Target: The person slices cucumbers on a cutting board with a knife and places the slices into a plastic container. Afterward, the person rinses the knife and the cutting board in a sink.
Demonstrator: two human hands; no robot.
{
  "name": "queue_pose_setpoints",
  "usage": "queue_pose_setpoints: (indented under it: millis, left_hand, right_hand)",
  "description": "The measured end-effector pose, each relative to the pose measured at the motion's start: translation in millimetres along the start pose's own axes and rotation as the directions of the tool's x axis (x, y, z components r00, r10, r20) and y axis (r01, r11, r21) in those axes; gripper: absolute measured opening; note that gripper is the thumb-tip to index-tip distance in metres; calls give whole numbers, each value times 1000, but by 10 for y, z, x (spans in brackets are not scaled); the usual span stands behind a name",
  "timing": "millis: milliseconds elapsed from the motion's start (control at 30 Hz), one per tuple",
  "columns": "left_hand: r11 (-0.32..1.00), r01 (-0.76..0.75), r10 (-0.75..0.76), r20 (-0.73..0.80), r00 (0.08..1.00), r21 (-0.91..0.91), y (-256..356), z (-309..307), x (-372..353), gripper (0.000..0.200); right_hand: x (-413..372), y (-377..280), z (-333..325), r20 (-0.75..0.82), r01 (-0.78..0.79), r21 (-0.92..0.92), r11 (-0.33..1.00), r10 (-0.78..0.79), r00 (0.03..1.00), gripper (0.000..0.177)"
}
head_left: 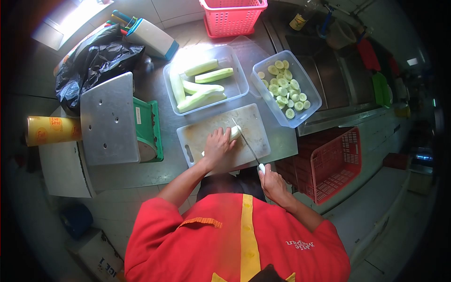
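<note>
My left hand [219, 146] is closed over a peeled cucumber [234, 133] on the white cutting board [192, 129], with the cucumber's far end showing past my fingers. My right hand [274, 183] grips the white handle of a knife [251, 150]. The blade lies right at the cucumber's exposed end; whether it has cut in is too small to tell. Behind the board, a clear plastic tub [244, 89] holds several whole peeled cucumbers [213, 75]. Round cucumber slices [283, 82] lie in a second clear tub [310, 110] to the right.
A green scale [151, 123] with a metal platform stands left, near a black plastic bag [101, 66] and a yellow wrap roll [54, 130]. At the back is a pink basket [235, 19]. A red crate [336, 162] sits below the counter's right edge, beside the sink [324, 70].
</note>
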State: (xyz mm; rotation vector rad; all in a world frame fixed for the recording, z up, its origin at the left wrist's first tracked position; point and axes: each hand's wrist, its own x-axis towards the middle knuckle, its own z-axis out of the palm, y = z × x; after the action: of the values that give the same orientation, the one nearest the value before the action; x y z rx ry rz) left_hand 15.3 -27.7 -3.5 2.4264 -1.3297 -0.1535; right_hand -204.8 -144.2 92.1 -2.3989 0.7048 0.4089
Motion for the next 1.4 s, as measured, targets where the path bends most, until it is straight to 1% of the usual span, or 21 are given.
queue_pose_setpoints:
  millis: [100,167,200,367,467,700,800,867,900,967,1000,1033,1067,1100,1167,1200,1267,1300,1333,1367,1400]
  left_hand:
    - [1000,12,-12,-17,1000,6,15,37,-9,47]
    - [996,36,-34,-24,999,87,39,83,-11,48]
    - [996,37,-35,-21,999,85,50,102,-13,48]
    - [985,125,-124,-17,992,117,143,159,-22,47]
    - [983,148,-151,19,988,110,162,185,-7,48]
    - [984,141,-147,57,987,105,141,188,0,50]
    - [986,144,-148,47,988,83,125,193,-16,49]
    - [990,112,-115,31,993,85,131,185,-8,50]
    - [989,116,-119,31,992,87,137,171,-21,50]
    - [990,139,-139,87,987,2,125,131,-8,53]
    - [991,136,-137,82,987,11,111,115,-16,53]
    - [991,130,-129,57,990,-13,105,115,-35,54]
    - [992,118,-117,26,993,-38,104,118,-27,54]
    - [994,104,-103,17,995,-35,94,115,-30,54]
    - [994,103,-104,-21,994,-40,57,81,-79,54]
    - [995,95,-96,-21,995,-37,46,76,-100,54]
    - [995,32,-44,-140,989,-89,31,63,-109,51]
    - [995,28,-40,-140,989,-91,30,64,-112,51]
    - [987,-5,-25,-180,983,-162,32,60,-111,49]
    - [972,-40,-13,-220,975,-231,35,57,-114,48]
    - [972,-43,-8,-216,976,-231,33,71,-123,48]
  right_hand:
    - [-7,-19,14,13,-3,16,1000,3,1000,29]
    - [-9,-15,41,1,17,38,999,-18,1000,29]
    - [-5,-19,46,4,15,38,999,-15,1000,29]
    - [4,-36,65,-15,-8,43,999,9,1000,29]
    - [9,-39,47,-11,-40,14,999,40,999,30]
    - [27,-25,31,14,-98,31,995,98,995,32]
    - [167,63,242,8,-136,77,988,136,991,35]
    - [478,239,565,-70,-83,133,988,93,993,38]
    - [581,274,684,-68,-80,133,988,90,994,38]
    - [800,288,816,-242,-19,146,989,54,969,39]
    - [871,326,806,-247,-12,151,988,50,968,39]
    - [909,377,745,-100,-57,307,950,92,991,42]
    - [931,423,687,47,-118,446,887,108,993,44]
    - [915,466,637,30,-111,449,886,109,994,44]
    - [807,431,471,-96,-11,338,941,46,994,46]
    - [692,404,505,-243,75,288,955,-3,970,44]
    - [450,260,439,-260,52,273,961,22,965,42]
    - [331,198,395,-269,27,255,966,44,962,41]
    - [239,167,376,-262,51,238,970,14,965,37]
    - [175,146,378,-264,47,240,970,19,964,37]
    - [121,123,391,-249,29,234,972,31,968,36]
